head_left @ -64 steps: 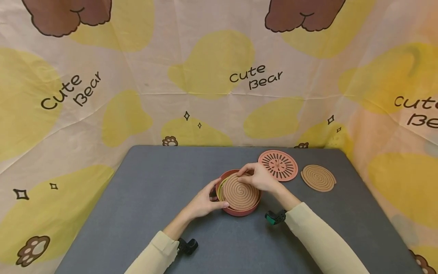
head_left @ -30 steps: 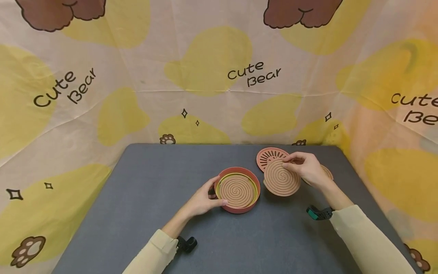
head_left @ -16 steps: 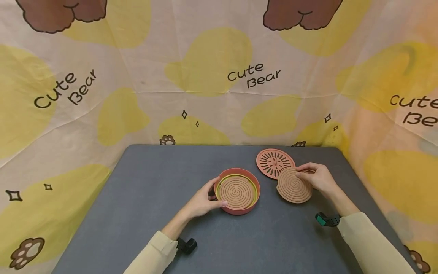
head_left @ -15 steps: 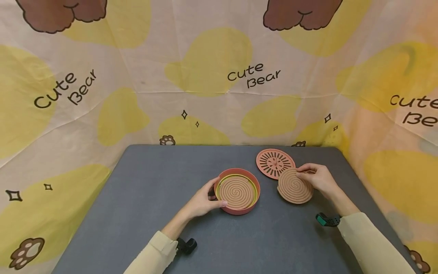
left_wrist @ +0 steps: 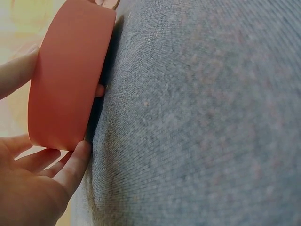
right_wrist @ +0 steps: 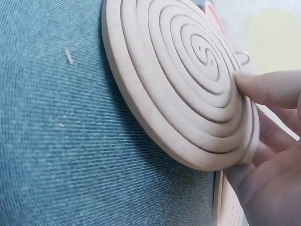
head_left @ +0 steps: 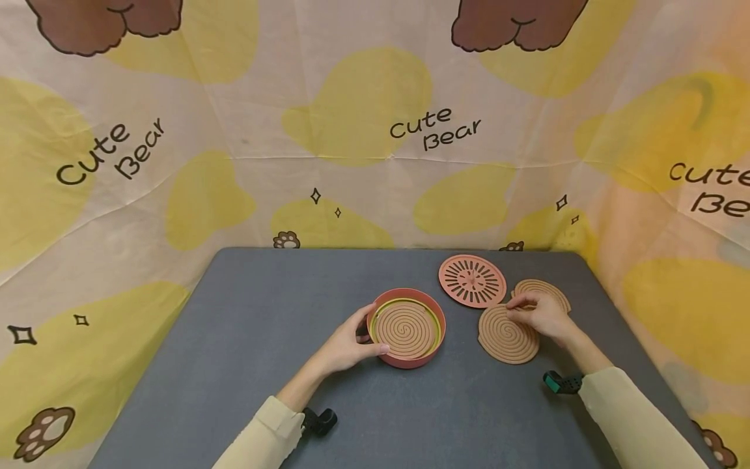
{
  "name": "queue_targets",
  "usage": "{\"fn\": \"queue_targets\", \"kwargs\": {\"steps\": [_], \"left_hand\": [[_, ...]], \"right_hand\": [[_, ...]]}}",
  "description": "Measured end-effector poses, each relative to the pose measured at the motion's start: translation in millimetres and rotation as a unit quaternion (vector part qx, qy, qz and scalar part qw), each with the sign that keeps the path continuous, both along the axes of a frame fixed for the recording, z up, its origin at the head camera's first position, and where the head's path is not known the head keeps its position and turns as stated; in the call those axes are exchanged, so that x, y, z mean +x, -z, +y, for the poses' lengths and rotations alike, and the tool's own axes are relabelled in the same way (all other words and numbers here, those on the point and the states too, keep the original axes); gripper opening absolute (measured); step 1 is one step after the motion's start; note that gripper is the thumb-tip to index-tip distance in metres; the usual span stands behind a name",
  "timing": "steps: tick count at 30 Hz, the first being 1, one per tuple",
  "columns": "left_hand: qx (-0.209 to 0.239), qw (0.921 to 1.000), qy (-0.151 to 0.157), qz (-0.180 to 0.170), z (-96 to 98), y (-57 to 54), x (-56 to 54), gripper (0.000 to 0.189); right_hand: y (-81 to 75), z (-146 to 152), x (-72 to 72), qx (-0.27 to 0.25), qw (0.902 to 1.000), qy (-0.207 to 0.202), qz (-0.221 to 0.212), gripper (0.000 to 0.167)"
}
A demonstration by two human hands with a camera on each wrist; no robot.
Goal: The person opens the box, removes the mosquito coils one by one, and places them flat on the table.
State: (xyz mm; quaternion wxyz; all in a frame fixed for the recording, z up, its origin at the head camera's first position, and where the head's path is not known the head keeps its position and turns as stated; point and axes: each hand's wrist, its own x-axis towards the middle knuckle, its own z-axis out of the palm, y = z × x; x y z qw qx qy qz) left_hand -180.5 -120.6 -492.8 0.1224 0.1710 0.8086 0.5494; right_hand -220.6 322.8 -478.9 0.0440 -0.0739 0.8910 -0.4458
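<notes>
My left hand (head_left: pixel 349 340) grips the left side of a round red mosquito coil holder (head_left: pixel 407 363), thumb at the near rim. Its wall (left_wrist: pixel 70 75) fills much of the left wrist view, with fingers curled at its lower edge. Inside sits a brown mosquito coil (head_left: pixel 404 329), ringed by a yellow-green band. To the right, my right hand (head_left: pixel 541 316) pinches a second mosquito coil (head_left: pixel 506 339) by its far right edge. In the right wrist view my thumb lies on top of this coil (right_wrist: pixel 183 80) and fingers are beneath; the coil is close over the table.
The slotted pink-red lid (head_left: pixel 471 280) lies flat behind the held coil. A third mosquito coil (head_left: pixel 541 288) lies at the right, partly hidden by my right hand. Small crumbs (right_wrist: pixel 69 56) dot the grey table (head_left: pixel 281 286). A patterned cloth (head_left: pixel 351 104) hangs behind.
My right hand has lifted the second coil out from the holder, carried it right and lowered it towards the table in front of the lid. My left hand keeps its hold on the holder.
</notes>
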Motion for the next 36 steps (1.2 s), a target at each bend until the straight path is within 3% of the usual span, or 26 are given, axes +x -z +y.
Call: {"fn": "queue_targets", "kwargs": {"steps": [11,22,29,36], "left_hand": [[-0.009,0.9999,0.001,0.007,0.8,0.7,-1.6,0.091],[-0.014,0.9999,0.002,0.005,1.1,2.1,-2.1,0.091],[-0.006,1.0000,0.001,0.000,-0.3,2.5,-1.5,0.091],[-0.014,0.9999,-0.003,-0.003,1.1,3.0,-2.2,0.093]], "right_hand": [[7.3,0,-1.7,0.058,0.9969,-0.019,0.049,0.014],[-8.1,-4,1.7,0.075,0.9941,0.006,0.078,0.018],[-17.0,-19,-2.7,0.076,0.9935,-0.009,0.084,0.020],[-29.1,-45,-4.9,0.039,0.9959,-0.037,0.072,0.022]]}}
